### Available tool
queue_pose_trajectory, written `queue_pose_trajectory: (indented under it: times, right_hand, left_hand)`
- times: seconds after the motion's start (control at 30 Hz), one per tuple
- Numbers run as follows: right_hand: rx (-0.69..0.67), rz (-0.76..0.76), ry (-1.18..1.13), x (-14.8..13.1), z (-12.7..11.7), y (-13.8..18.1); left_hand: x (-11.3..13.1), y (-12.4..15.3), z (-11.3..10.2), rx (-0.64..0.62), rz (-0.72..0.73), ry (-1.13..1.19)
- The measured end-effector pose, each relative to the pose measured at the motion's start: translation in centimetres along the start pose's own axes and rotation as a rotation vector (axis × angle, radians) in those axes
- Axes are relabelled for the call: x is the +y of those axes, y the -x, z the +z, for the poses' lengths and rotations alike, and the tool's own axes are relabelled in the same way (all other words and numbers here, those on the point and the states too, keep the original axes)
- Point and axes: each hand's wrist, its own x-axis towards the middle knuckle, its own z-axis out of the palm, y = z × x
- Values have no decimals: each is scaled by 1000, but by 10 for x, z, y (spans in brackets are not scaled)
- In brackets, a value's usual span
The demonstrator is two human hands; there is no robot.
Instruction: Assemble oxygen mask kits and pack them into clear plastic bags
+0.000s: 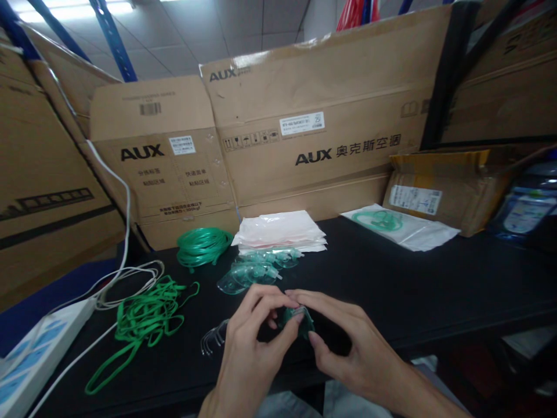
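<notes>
Over the front of the black table, my left hand (255, 337) and my right hand (348, 328) pinch a small green see-through oxygen mask (308, 320) between them. Fingers cover most of it, and a thin pale strip shows along its upper side. Just behind my hands lie several more clear green oxygen masks (243, 274) with whitish connectors. Several thin bent metal strips (212, 338) rest left of my left hand, partly hidden by it. Further left is a loose heap of green elastic straps (145, 313).
Coiled green tubing (202, 247) and stacked white packets (278, 229) sit at the back. A white bag with green tubing (402, 229), a taped carton (435, 191) and a bottle (528, 203) are at right. A power strip (43, 354) with white cables lies left. Cardboard walls (326, 133) enclose the table.
</notes>
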Motion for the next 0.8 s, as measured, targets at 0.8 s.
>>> queue_pose_trajectory:
  times: [0.8]
  right_hand:
    - [49,154,74,8,6,-1]
  left_hand:
    - [3,5,6,-95,-19,-60]
